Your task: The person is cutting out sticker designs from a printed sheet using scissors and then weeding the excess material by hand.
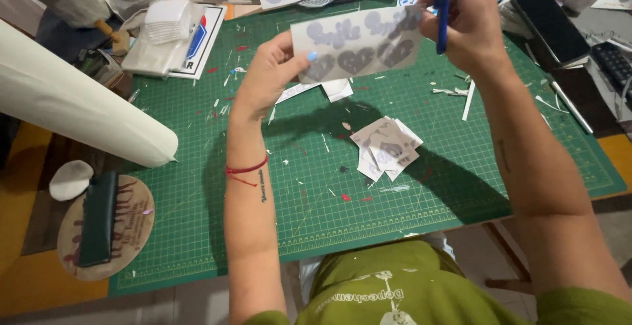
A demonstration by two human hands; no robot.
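Observation:
My left hand (271, 75) pinches the left edge of a pale sticker sheet (359, 43) with lilac letters and heart shapes, held up above the green cutting mat (197, 187). My right hand (464, 19) grips a blue pen-like tool (442, 10) upright at the sheet's right edge and touches that edge. Under the sheet, on the mat, lies a small pile of cut paper pieces (385, 147).
A big white paper roll (72, 104) lies at the left. A round wooden plaque (105, 226) with a dark green block on it sits at the lower left. A black phone (550, 15) and a stack of plastic bags (164, 35) lie at the back. Paper scraps litter the mat.

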